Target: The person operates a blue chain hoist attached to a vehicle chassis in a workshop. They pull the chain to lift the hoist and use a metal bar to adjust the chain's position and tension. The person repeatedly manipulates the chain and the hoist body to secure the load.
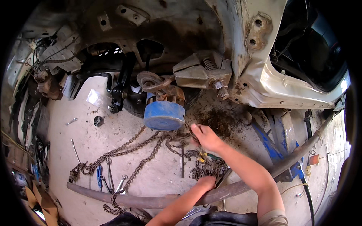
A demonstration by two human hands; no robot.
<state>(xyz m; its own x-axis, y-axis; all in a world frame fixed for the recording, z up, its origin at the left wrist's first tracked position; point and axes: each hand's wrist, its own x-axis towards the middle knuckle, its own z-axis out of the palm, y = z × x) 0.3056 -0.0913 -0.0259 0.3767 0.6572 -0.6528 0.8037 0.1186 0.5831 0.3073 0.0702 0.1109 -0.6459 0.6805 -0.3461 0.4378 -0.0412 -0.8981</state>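
Note:
A blue chain hoist (pixel 164 115) hangs by its rusty hook (pixel 152 82) beside a heavy metal pulling clamp (pixel 203 71) on the car body. Just right of the hoist, my right hand (pixel 205 137) is closed around a length of chain below it. Lower down, my left hand (pixel 206 183) reaches to a heap of chain (pixel 203 168) on the floor; its fingers are hidden, so I cannot tell whether they grip. More chain (pixel 117 151) runs from the hoist to the left, and one strand (pixel 145 162) crosses a long curved pipe (pixel 128 199).
The car's wheel arch and sill (pixel 260 92) arch overhead and right. Wrenches (pixel 120 183), a blue-handled tool (pixel 99 176) and a thin rod (pixel 75 150) lie left on the concrete. A blue metal stand (pixel 269 145) is at right, a cardboard box (pixel 39 199) lower left.

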